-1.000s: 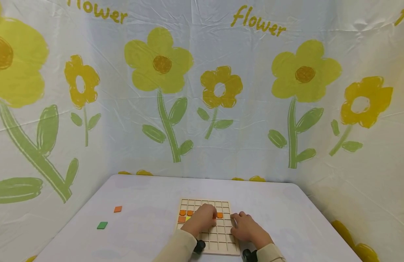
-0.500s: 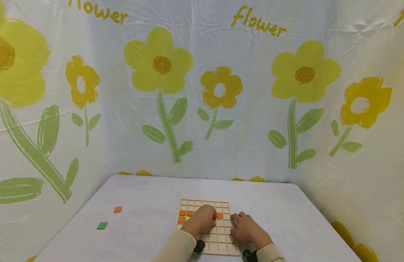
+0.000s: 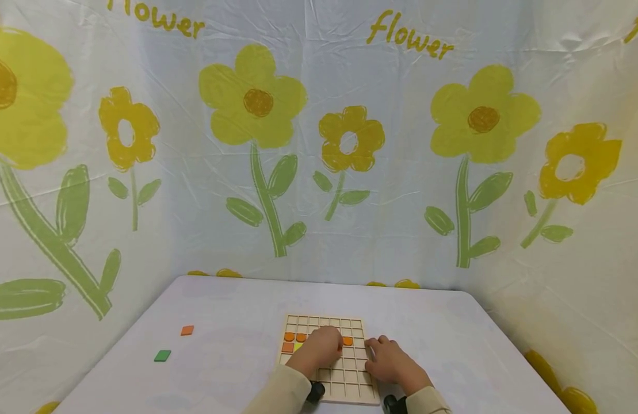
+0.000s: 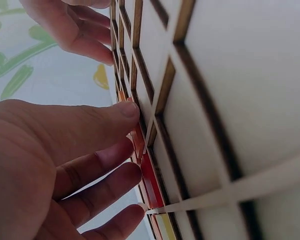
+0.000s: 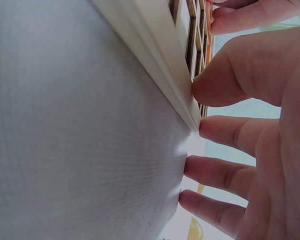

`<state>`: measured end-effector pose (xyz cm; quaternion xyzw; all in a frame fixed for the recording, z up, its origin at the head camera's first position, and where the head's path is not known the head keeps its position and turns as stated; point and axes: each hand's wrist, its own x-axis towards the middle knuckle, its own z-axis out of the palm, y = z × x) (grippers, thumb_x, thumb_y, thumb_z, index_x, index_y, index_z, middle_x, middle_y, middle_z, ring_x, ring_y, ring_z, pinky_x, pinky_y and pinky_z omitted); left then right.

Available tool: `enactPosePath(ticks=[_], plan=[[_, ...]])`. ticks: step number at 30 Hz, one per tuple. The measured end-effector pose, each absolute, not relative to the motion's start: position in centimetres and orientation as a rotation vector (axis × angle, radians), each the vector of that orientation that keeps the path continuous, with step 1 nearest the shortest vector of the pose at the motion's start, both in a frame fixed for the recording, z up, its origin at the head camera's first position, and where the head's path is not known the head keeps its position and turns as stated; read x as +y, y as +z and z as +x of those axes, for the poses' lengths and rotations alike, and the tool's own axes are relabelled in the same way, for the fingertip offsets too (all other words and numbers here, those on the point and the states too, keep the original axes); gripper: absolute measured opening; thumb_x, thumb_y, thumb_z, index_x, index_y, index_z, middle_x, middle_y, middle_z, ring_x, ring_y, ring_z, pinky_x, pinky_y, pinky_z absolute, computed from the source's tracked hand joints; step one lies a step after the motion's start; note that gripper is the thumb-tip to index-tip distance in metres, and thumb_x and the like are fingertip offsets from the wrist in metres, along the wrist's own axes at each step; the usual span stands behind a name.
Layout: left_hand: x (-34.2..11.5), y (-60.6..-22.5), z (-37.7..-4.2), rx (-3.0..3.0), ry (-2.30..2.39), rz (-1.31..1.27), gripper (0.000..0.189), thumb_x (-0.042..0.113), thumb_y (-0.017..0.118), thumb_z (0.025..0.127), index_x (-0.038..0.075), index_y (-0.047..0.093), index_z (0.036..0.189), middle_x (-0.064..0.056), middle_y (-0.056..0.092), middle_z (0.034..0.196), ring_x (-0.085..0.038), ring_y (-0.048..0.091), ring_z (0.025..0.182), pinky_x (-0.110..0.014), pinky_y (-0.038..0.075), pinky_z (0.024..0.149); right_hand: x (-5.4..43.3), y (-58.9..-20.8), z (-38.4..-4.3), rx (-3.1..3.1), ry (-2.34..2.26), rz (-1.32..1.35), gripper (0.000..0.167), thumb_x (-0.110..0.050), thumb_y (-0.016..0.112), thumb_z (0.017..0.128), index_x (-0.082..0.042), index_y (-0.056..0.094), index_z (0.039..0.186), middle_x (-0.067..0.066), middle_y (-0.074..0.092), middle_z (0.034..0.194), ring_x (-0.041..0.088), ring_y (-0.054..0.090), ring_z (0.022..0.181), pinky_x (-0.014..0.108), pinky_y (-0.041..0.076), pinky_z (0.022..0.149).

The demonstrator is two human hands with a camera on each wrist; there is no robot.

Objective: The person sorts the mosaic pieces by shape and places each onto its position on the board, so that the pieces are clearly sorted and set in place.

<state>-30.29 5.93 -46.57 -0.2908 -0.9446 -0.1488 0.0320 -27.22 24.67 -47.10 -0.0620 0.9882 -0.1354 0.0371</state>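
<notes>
A wooden grid board (image 3: 347,391) lies on the table. My left hand (image 3: 324,348) is over its middle. In the left wrist view, that hand's thumb and index finger pinch an orange tile (image 4: 137,140) at a cell of the grid. Beside it sit a red tile (image 4: 151,180) and a yellow tile (image 4: 166,227). Round orange pieces (image 3: 347,341) and an orange square tile (image 3: 287,347) show on the board around the hand, which hides part of that row. My right hand (image 3: 391,359) rests at the board's right edge, thumb and index finger touching the rim, other fingers relaxed on the table.
Off to the left on the white table (image 3: 236,356) lie a loose orange tile (image 3: 187,330) and a green tile (image 3: 162,356). A flower-printed cloth (image 3: 401,230) surrounds the table at the back and sides.
Both hands keep nearly the same places. The left hand's knuckles have dipped very slightly over the board, and the head view has shifted a little.
</notes>
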Motion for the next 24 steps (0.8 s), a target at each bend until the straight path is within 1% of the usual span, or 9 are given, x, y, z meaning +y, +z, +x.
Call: enactPosePath(ticks=[7, 13, 17, 20, 24], plan=[[5.9, -46.7, -30.3, -2.913, -0.394, -0.887, 0.018, 0.012, 0.067, 0.087, 0.015, 0.067, 0.069, 0.008, 0.056, 0.068, -0.009, 0.045, 0.063, -0.028, 0.043, 0.066, 24.5, -47.0, -27.1, 3.032, -0.415, -0.192, 0.046, -0.025, 0.062, 0.083, -0.006, 0.058, 0.125, 0.018, 0.055, 0.120, 0.040, 0.053, 0.110, 0.058, 0.044, 0.095], [5.6, -46.6, -30.0, -2.897, -0.395, -0.887, 0.020, 0.008, 0.066, 0.085, 0.017, 0.065, 0.067, 0.008, 0.056, 0.068, -0.011, 0.045, 0.063, -0.029, 0.040, 0.064, 24.5, -46.8, -27.1, 3.028, -0.415, -0.169, 0.046, -0.025, 0.063, 0.083, -0.006, 0.059, 0.125, 0.018, 0.055, 0.120, 0.038, 0.054, 0.110, 0.058, 0.044, 0.095], [5.2, -46.5, -29.8, -2.907, -0.376, -0.885, 0.020, 0.007, 0.066, 0.084, 0.019, 0.064, 0.068, 0.009, 0.054, 0.069, -0.010, 0.045, 0.064, -0.030, 0.041, 0.064, 24.4, -46.9, -27.2, 3.021, -0.418, -0.152, 0.046, -0.025, 0.063, 0.083, -0.006, 0.059, 0.124, 0.018, 0.056, 0.119, 0.037, 0.054, 0.109, 0.058, 0.044, 0.095], [4.9, -46.4, -29.8, -2.929, -0.395, -0.877, 0.020, 0.007, 0.065, 0.085, 0.018, 0.064, 0.068, 0.008, 0.055, 0.067, -0.011, 0.045, 0.063, -0.032, 0.041, 0.065, 24.4, -47.0, -27.2, 3.016, -0.421, -0.144, 0.046, -0.026, 0.063, 0.083, -0.006, 0.059, 0.124, 0.017, 0.056, 0.119, 0.036, 0.054, 0.108, 0.058, 0.044, 0.095], [4.2, -46.7, -29.8, -2.921, -0.437, -0.860, 0.020, 0.009, 0.063, 0.087, 0.017, 0.068, 0.070, 0.007, 0.059, 0.071, -0.011, 0.048, 0.067, -0.032, 0.043, 0.066, 24.5, -47.2, -27.3, 3.015, -0.425, -0.142, 0.046, -0.025, 0.063, 0.083, -0.006, 0.059, 0.124, 0.017, 0.056, 0.119, 0.036, 0.054, 0.107, 0.058, 0.044, 0.095]])
